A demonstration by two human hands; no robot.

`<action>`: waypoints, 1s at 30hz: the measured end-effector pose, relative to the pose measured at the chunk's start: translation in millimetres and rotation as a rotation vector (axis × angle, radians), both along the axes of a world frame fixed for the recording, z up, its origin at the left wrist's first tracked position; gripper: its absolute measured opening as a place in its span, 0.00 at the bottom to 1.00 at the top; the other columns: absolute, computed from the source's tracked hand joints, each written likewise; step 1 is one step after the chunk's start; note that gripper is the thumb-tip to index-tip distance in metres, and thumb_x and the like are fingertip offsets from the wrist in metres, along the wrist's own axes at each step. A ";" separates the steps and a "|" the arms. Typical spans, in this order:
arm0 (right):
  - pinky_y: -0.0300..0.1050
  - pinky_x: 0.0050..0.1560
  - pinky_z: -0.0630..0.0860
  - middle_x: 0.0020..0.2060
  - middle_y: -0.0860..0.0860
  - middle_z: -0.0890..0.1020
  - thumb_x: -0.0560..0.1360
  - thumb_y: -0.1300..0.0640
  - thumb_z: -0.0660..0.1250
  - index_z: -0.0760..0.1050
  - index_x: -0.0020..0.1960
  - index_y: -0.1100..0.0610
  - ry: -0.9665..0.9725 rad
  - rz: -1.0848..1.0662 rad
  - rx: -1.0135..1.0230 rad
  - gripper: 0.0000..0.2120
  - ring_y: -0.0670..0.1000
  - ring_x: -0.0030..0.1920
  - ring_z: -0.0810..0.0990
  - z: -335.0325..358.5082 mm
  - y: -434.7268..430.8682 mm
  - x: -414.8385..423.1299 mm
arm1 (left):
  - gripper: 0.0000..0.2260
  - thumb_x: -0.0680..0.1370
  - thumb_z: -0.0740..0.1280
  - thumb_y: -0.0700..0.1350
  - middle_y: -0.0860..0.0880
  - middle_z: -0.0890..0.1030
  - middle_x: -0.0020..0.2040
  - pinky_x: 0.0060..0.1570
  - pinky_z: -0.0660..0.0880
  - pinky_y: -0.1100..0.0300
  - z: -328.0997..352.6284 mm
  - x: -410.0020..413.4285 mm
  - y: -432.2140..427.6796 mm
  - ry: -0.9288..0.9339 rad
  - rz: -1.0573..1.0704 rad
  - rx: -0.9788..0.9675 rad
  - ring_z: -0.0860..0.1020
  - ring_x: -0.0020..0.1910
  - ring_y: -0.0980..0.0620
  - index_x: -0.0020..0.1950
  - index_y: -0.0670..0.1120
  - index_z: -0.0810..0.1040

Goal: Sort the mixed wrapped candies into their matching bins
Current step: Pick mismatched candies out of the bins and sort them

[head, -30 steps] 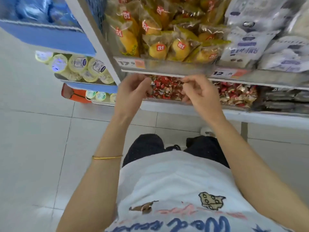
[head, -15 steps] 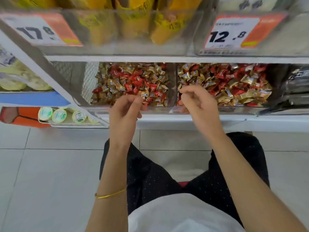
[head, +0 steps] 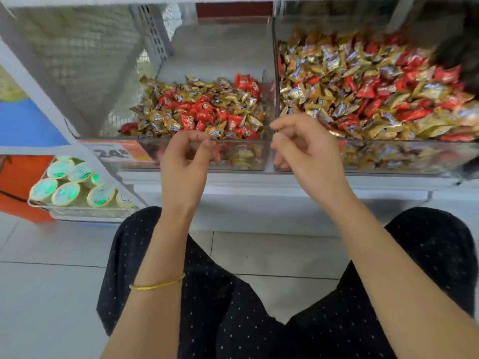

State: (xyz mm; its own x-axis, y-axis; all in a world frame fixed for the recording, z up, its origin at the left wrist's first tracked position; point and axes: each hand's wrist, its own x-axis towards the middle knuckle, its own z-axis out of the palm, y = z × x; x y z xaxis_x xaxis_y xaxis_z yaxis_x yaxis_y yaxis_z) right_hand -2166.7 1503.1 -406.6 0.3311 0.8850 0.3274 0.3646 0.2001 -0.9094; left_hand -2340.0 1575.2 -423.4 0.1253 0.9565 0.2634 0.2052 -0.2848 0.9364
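Low on the shelf, two clear bins, the left bin (head: 197, 156) and the fuller right bin (head: 388, 159), both hold mixed red and gold candies (head: 207, 112). Before them, the left hand (head: 185, 156) and right hand (head: 303, 149) hover, fingers curled loosely, pinching nothing I can make out.

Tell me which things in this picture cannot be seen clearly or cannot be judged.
- Price label, head view: blurred, partly behind the shelf post.
- Left hand and right hand: fingers curled; any candy inside is hidden.
- Right bin: cut off by the right edge.
- Candy wrappers: print too small.
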 end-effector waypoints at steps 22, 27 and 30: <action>0.47 0.49 0.77 0.48 0.52 0.80 0.77 0.67 0.59 0.77 0.55 0.56 -0.652 0.298 -0.322 0.13 0.52 0.46 0.79 24.2 154.1 -46.1 | 0.07 0.74 0.65 0.48 0.49 0.76 0.45 0.49 0.62 0.60 -5.2 -30.2 33.8 0.699 0.303 0.489 0.71 0.47 0.47 0.44 0.47 0.81; 0.46 0.52 0.76 0.55 0.53 0.80 0.77 0.68 0.60 0.79 0.55 0.56 -0.702 0.312 -0.293 0.13 0.53 0.52 0.79 17.8 171.0 -57.9 | 0.08 0.74 0.65 0.49 0.51 0.77 0.48 0.52 0.59 0.63 -4.0 -46.6 37.3 0.658 0.295 0.496 0.74 0.50 0.44 0.46 0.48 0.82; 0.48 0.56 0.76 0.56 0.53 0.80 0.76 0.66 0.62 0.79 0.56 0.55 -0.798 0.351 -0.283 0.13 0.53 0.54 0.78 14.2 205.2 -76.8 | 0.08 0.73 0.65 0.48 0.50 0.78 0.48 0.51 0.59 0.63 -1.6 -59.9 47.9 0.631 0.344 0.511 0.74 0.50 0.45 0.46 0.48 0.82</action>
State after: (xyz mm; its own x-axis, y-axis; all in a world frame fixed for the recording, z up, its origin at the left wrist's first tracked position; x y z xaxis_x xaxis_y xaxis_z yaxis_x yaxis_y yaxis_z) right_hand -2243.5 1708.4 -392.4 -0.2033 0.9741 0.0993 0.8663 0.2262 -0.4455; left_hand -2399.9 1623.1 -425.0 0.1185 0.7523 0.6481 0.7925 -0.4649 0.3947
